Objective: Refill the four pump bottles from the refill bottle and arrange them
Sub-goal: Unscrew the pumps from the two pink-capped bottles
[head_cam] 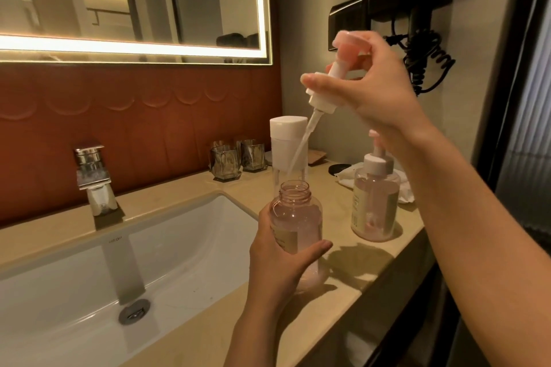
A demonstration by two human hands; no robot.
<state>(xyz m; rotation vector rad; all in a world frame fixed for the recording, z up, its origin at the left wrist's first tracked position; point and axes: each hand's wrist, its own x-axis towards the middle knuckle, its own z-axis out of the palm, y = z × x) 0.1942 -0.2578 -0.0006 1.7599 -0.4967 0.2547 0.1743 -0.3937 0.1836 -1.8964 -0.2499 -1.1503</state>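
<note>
Left hand (277, 265) wraps the clear pink-tinted plastic bottle (298, 217), neck uncapped. It sits at the beige stone countertop (351, 265), near the front edge and just right of the white basin (179, 247) rim. Right hand (372, 92), raised above, pinches the white-and-pink pump head (322, 98). Its clear dip tube (301, 146) slants down, tip just over the neck. Bare counter strip between this bottle and the second pink pump bottle (375, 205), pump on, to the right. Tall clear refill bottle with white cap (287, 140) stands behind, and a white cloth (346, 176) lies by the wall. Chrome faucet (92, 173) at left, rust-brown tiles (119, 116) and lit mirror (134, 9) behind it. Cream labels on both pink bottles are unreadable.
</note>
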